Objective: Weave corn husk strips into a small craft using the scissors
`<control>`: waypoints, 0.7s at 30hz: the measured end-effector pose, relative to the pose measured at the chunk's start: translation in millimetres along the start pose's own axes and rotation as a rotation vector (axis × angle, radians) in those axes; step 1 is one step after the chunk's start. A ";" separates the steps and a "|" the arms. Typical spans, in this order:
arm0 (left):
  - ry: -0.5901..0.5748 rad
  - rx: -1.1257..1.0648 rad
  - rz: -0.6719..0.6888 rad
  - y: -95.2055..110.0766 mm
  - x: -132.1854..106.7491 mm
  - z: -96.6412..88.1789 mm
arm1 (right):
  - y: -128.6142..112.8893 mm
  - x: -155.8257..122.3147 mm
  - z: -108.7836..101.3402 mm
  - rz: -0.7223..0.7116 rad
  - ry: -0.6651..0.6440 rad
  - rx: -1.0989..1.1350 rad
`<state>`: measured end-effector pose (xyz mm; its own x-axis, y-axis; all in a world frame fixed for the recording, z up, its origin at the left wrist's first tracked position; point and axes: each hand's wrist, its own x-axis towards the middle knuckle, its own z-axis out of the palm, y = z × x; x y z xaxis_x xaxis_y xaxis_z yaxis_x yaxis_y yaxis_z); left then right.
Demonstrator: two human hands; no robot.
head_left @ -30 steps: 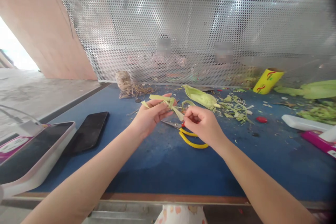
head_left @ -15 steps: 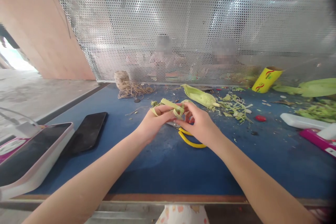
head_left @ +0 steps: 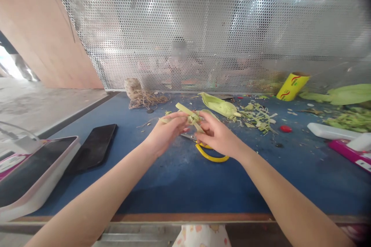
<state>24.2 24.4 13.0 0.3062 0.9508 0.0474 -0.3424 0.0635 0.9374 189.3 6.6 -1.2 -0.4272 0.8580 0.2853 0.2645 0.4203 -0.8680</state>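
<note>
Pale green corn husk strips are held between my two hands over the middle of the blue table. My left hand is closed on the strips from the left, fingers pointing right. From the other side, my right hand pinches a strip end between thumb and fingers. Scissors with yellow handles lie on the table just under my right hand, their blades partly hidden. Behind my hands rests a larger piece of corn husk, with a pile of husk scraps beside it.
A perforated metal screen stands along the far edge, with a person behind it. Tangled twine lies at back left, a black phone at left. Rightward are a yellow roll, a red bit and a purple-and-white power strip.
The looped husk strip between my hands has shifted; one end now points up and left while another hangs toward my right fingers. My left hand has turned slightly. The scissors stay put.
</note>
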 end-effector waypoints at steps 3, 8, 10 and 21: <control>-0.044 -0.016 -0.043 -0.3 -2.1 1.7 | -4.4 -0.3 3.5 0.020 -0.056 0.172; -0.150 0.039 -0.009 -2.1 -5.1 4.0 | 0.0 5.7 14.0 0.038 0.042 0.362; -0.193 0.081 0.015 -5.0 -5.0 3.7 | 2.1 7.7 18.6 0.046 0.069 0.428; 0.095 0.216 0.108 2.3 -5.1 1.0 | -2.9 2.0 19.6 0.019 0.238 0.395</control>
<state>22.7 19.3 15.3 0.1900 0.9734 0.1279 -0.1676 -0.0962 0.9812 170.8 1.4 -6.0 -0.2023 0.9278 0.3135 -0.0994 0.2990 -0.9491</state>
